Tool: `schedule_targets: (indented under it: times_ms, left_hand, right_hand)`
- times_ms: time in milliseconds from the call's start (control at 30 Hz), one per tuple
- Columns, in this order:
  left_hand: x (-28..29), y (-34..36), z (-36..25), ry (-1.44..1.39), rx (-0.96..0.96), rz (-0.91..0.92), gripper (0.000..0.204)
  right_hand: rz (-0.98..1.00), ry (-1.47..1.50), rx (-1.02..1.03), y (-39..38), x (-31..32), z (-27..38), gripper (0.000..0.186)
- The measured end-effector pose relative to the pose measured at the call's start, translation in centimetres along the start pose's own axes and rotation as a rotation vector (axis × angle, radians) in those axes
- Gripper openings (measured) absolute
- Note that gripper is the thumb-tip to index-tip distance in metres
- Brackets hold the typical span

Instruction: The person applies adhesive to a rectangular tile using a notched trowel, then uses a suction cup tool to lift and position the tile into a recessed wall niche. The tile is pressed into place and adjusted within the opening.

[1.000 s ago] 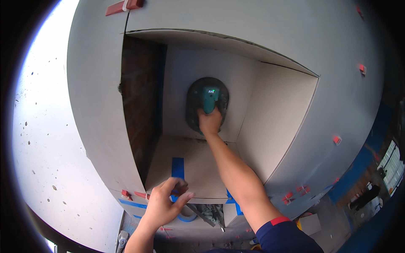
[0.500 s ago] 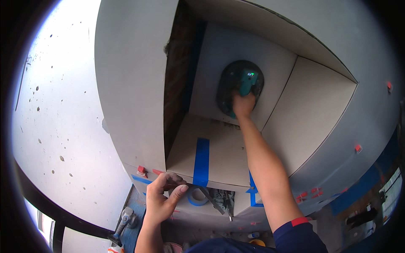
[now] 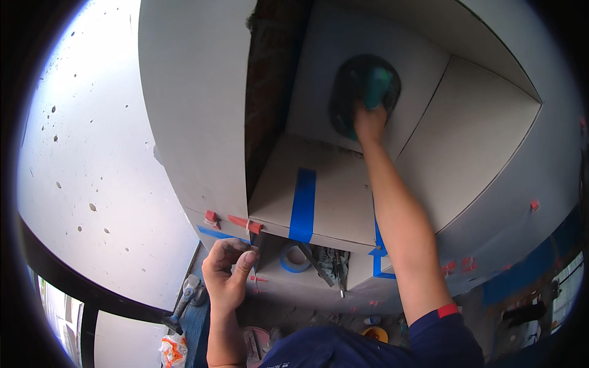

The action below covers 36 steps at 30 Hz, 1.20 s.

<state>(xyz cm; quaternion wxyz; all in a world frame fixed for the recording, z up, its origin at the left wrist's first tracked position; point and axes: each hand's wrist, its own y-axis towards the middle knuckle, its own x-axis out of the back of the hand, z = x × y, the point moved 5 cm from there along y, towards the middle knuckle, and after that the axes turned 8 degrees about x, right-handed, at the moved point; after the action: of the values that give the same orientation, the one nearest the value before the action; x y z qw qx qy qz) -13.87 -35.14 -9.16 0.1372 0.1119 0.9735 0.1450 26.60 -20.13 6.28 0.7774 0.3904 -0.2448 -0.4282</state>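
My right hand (image 3: 370,124) is closed round the handle of a teal tool with a dark oval pad (image 3: 343,104). The pad lies against the back panel (image 3: 310,92) of a tiled niche. My left hand (image 3: 228,273) is below the niche's front edge, thumb against curled fingers; whatever is in the pinch, if anything, is too small to name. Just above it a red wedge (image 3: 244,222) sits at the tile joint. Blue tape (image 3: 303,205) runs over the niche's bottom tile (image 3: 270,202).
In the recess under the niche are a blue tape roll (image 3: 296,259), a dark flat strip (image 3: 317,267) and a cloth with tools (image 3: 337,267). A hammer-like tool (image 3: 187,297) lies at lower left beside an orange-and-white bag (image 3: 173,351). A yellow bucket (image 3: 375,334) stands below.
The niche and tool have shifted up and right in the picture. My left hand is now lower relative to the front edge, uncovering the red wedge. My right hand stays on the tool.
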Motion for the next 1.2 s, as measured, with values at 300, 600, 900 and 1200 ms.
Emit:
schedule_targets:
  times_ms: [300,600,900,1200]
  left_hand:
    - [-2.1,-1.0,0.8,-0.17,-0.081,0.06,0.025]
    - [-7.5,-3.8,3.4,-0.203,-0.027,0.272,0.029]
    - [-6.5,-13.8,14.3,0.084,0.551,0.106,0.026]
    - [-15.4,-19.5,14.2,0.233,0.571,0.337,0.018]
  right_hand:
    - [0.073,-0.202,-0.158,-4.7,3.1,7.1,0.078]
    - [0.843,0.376,0.205,-27.8,15.9,16.3,0.024]
    - [1.14,-0.062,-1.022,-62.7,39.7,-12.1,0.027]
    - [0.366,-0.248,-1.501,-71.8,58.2,-14.8,0.022]
